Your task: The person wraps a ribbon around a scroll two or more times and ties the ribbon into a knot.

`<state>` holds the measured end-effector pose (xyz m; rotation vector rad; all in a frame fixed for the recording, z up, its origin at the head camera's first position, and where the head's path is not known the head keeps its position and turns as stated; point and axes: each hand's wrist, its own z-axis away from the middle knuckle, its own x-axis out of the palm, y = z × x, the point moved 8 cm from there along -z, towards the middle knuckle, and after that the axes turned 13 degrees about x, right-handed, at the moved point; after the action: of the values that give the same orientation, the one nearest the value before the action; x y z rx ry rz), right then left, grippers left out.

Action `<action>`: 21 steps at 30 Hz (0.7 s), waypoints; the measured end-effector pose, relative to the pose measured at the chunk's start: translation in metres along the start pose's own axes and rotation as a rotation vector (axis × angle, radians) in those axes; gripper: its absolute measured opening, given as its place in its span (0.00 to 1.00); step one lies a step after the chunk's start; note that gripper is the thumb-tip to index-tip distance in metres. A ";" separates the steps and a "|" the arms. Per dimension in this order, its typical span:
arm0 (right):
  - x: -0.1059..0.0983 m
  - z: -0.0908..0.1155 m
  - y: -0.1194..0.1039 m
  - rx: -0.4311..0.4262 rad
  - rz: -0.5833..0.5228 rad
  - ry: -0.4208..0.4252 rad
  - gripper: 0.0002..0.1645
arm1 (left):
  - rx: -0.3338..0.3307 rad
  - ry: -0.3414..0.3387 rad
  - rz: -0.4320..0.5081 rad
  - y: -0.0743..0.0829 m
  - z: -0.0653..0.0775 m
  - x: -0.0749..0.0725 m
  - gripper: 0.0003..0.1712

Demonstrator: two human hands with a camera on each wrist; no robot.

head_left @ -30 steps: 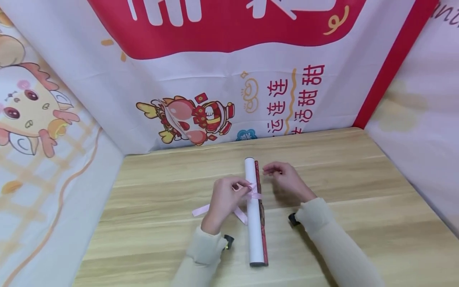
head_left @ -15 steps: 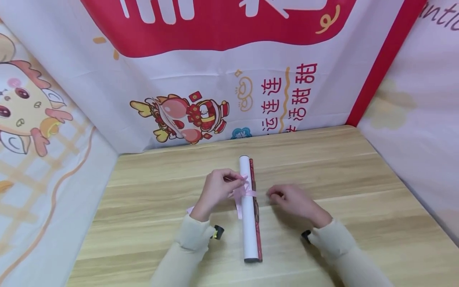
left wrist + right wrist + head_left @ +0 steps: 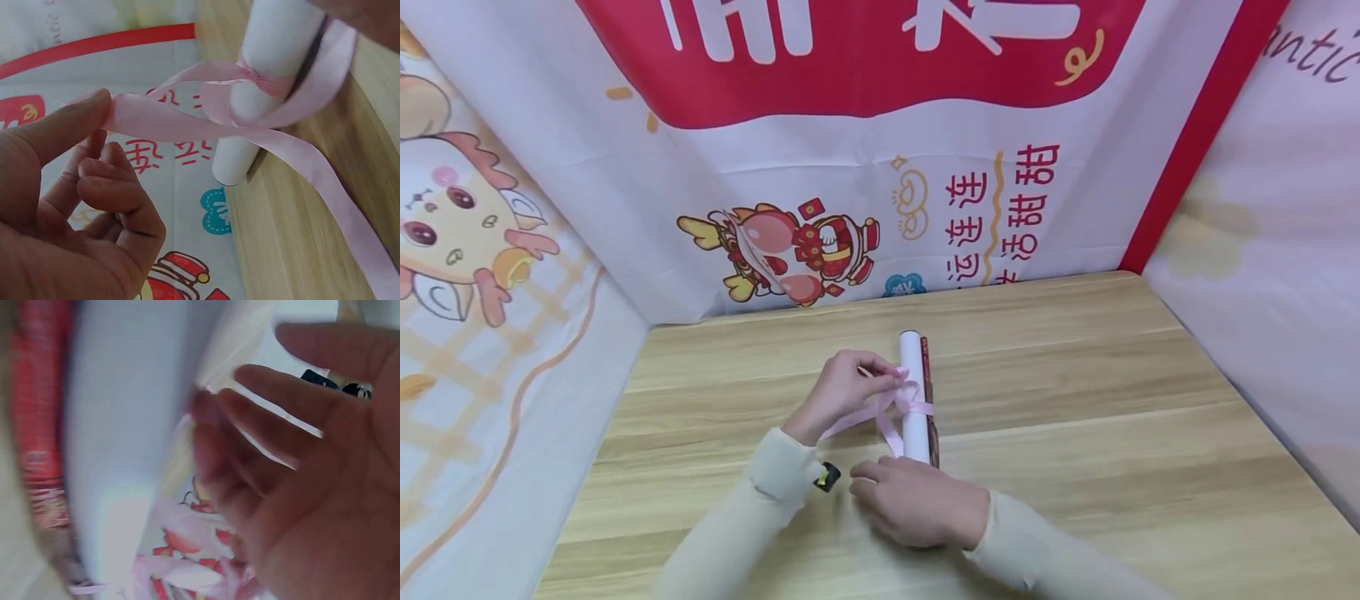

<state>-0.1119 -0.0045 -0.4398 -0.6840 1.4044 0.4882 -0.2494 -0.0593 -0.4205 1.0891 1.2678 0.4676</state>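
Note:
A white tube (image 3: 911,350) lies lengthwise on the wooden table. A pink ribbon (image 3: 915,400) is looped and knotted around it, binding a thin red patterned thing with a brown part (image 3: 926,360) along its right side. My left hand (image 3: 838,390) pinches one strip of the ribbon (image 3: 169,119) between thumb and index finger, its other fingers loosely curled. Over the tube's near end reaches my right hand (image 3: 921,504), hiding that end in the head view. In the right wrist view its fingers (image 3: 275,387) are extended beside the tube (image 3: 125,425), holding nothing.
The wooden table (image 3: 1060,400) meets a printed cloth backdrop (image 3: 820,142) at its far edge. More cloth hangs on the left (image 3: 572,167) and right (image 3: 1262,250). A small black wrist device (image 3: 827,477) sits by the left cuff.
My right hand has moved from the tube's right side leftward and nearer, across its near end. My left hand has shifted slightly left, still pinching ribbon; a trailing ribbon strip is now drawn out leftward.

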 end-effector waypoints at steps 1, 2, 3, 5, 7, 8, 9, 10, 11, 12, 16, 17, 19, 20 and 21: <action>0.003 -0.004 -0.002 0.018 0.011 -0.040 0.25 | 0.008 -0.028 0.001 0.000 -0.001 0.000 0.08; 0.005 -0.009 -0.002 0.042 0.022 -0.074 0.27 | 0.018 -0.060 0.003 -0.001 -0.002 0.000 0.08; 0.008 -0.014 -0.002 0.066 0.034 -0.101 0.28 | 0.027 -0.090 0.013 -0.002 -0.002 0.000 0.09; 0.014 -0.025 -0.001 0.109 0.058 -0.142 0.30 | 0.039 -0.150 0.048 -0.008 -0.004 0.000 0.11; 0.020 -0.035 0.003 0.160 0.060 -0.177 0.34 | 0.047 -0.207 0.076 -0.015 -0.007 0.000 0.14; 0.024 -0.039 0.006 0.186 0.049 -0.193 0.36 | 0.050 -0.234 0.089 -0.019 -0.009 0.000 0.15; 0.026 -0.042 0.008 0.209 0.030 -0.206 0.37 | 0.056 -0.258 0.097 -0.022 -0.011 0.000 0.15; 0.029 -0.045 0.011 0.233 0.006 -0.223 0.38 | 0.071 -0.280 0.094 -0.024 -0.012 -0.001 0.15; 0.030 -0.047 0.012 0.258 -0.025 -0.239 0.40 | 0.084 -0.301 0.088 -0.026 -0.014 -0.001 0.15; 0.032 -0.049 0.013 0.278 -0.046 -0.252 0.41 | 0.095 -0.323 0.081 -0.027 -0.016 -0.002 0.16; 0.034 -0.054 0.015 0.322 -0.089 -0.293 0.42 | 0.132 -0.384 0.047 -0.027 -0.020 -0.003 0.16; 0.034 -0.054 0.016 0.328 -0.092 -0.302 0.42 | 0.133 -0.393 0.042 -0.027 -0.021 -0.003 0.17; 0.033 -0.055 0.017 0.335 -0.081 -0.312 0.42 | 0.136 -0.401 0.031 -0.027 -0.023 -0.003 0.16; 0.033 -0.056 0.018 0.336 -0.074 -0.309 0.42 | 0.138 -0.402 0.031 -0.026 -0.024 -0.003 0.16; 0.033 -0.056 0.019 0.338 -0.066 -0.305 0.42 | 0.141 -0.401 0.032 -0.026 -0.025 -0.003 0.16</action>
<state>-0.1615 -0.0320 -0.4768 -0.3629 1.1360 0.2787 -0.2799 -0.0638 -0.4390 1.2511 0.9392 0.1713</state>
